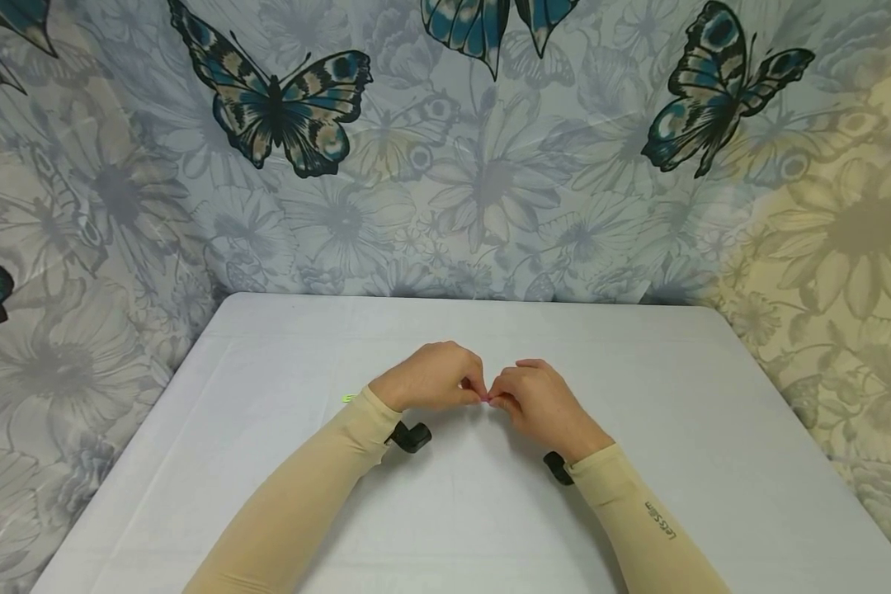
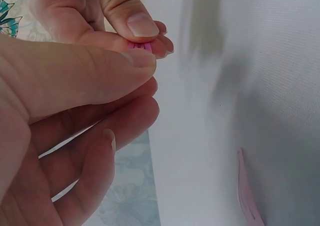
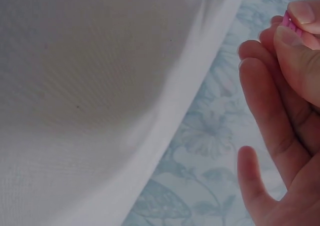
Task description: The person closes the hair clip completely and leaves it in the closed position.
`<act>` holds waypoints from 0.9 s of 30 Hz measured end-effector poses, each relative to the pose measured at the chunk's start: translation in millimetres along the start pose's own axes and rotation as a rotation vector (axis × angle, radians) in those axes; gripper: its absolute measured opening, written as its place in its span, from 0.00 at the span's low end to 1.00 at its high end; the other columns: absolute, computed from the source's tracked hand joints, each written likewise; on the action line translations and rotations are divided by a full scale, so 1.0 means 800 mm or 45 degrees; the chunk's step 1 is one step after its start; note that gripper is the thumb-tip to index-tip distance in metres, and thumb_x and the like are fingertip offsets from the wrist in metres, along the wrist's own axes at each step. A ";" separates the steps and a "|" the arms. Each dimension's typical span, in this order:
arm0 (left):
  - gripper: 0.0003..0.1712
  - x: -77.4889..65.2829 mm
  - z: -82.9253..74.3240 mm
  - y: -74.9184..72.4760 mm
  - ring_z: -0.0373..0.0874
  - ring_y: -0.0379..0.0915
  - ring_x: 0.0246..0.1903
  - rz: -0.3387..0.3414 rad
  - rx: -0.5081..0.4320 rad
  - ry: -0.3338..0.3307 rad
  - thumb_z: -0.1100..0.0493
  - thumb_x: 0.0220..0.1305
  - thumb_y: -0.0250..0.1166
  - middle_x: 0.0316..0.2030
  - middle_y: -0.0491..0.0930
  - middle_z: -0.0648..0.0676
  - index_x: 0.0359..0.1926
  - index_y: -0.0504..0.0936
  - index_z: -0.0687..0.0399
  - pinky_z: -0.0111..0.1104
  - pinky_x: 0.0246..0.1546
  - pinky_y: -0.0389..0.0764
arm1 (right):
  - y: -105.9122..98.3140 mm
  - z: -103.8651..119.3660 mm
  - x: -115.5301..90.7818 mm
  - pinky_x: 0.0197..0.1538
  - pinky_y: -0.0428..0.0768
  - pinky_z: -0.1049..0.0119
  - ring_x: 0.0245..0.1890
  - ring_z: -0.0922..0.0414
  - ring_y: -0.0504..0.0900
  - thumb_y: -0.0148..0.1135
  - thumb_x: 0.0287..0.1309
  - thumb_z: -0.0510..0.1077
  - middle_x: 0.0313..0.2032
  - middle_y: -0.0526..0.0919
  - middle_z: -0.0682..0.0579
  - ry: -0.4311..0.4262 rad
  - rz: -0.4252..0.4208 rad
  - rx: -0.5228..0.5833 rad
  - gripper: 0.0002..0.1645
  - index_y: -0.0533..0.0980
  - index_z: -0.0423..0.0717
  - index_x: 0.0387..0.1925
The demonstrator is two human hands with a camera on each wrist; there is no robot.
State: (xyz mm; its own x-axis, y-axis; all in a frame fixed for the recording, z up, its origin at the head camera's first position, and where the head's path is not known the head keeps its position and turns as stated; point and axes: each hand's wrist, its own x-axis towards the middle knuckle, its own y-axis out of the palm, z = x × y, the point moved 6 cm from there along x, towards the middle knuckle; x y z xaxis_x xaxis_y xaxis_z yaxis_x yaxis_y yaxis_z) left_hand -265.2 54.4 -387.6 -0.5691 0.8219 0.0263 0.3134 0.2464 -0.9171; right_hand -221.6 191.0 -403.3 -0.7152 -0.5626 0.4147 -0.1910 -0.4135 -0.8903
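Observation:
Between both hands, a small pink hair clip [image 2: 141, 46] is held above the table, mostly covered by fingertips; a slotted pink part shows. My left hand [image 1: 440, 376] pinches one end between thumb and forefinger, its other fingers loosely bent. From the other side my right hand [image 1: 544, 406] pinches it the same way, with its remaining fingers spread away in the right wrist view. The thumbs nearly meet over the clip. A second pink hair clip [image 2: 245, 191] lies on the table at the lower right of the left wrist view.
A white table [image 1: 475, 528] spans the space beneath the hands. Beside the left wrist lies a small yellow-green item [image 1: 348, 398], partly hidden by the sleeve. Behind the table hangs a butterfly-and-flower patterned cloth [image 1: 490, 190]. Each wrist carries a black camera [image 1: 412, 437].

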 end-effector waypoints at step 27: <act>0.06 0.000 0.000 0.003 0.33 0.84 0.40 0.016 -0.029 0.041 0.61 0.69 0.74 0.38 0.91 0.41 0.41 0.96 0.48 0.29 0.44 0.82 | 0.001 0.002 0.000 0.67 0.82 0.44 0.35 0.62 0.88 0.81 0.57 0.36 0.31 0.90 0.58 -0.083 0.020 0.079 0.05 0.91 0.48 0.34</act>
State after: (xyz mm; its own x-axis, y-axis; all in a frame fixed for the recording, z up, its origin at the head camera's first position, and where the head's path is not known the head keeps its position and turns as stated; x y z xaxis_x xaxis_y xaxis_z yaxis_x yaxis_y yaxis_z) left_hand -264.5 55.0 -389.9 -0.5401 0.8411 0.0283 0.3377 0.2475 -0.9081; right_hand -220.8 189.5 -403.6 -0.6720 -0.6139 0.4142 -0.1366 -0.4470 -0.8841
